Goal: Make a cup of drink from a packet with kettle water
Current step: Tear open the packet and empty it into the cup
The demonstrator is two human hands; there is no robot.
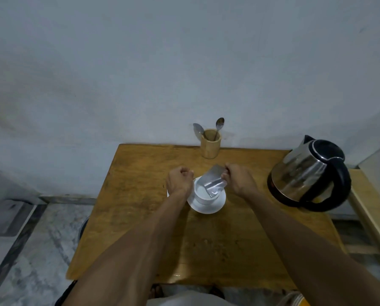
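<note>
A white cup [203,195] stands on a white saucer [215,206] in the middle of the wooden table [140,217]. My right hand [238,178] pinches a silver packet [213,182] tilted over the cup's mouth, its lower end pointing into the cup. My left hand [179,178] is a closed fist just left of the cup, beside its rim; whether it holds anything is hidden. A steel kettle [308,173] with a black lid and handle stands at the table's right edge.
A wooden holder [210,144] with two spoons [219,125] stands at the table's back edge against the grey wall. A pale ledge [374,195] runs along the right. Marble floor [30,250] lies to the left.
</note>
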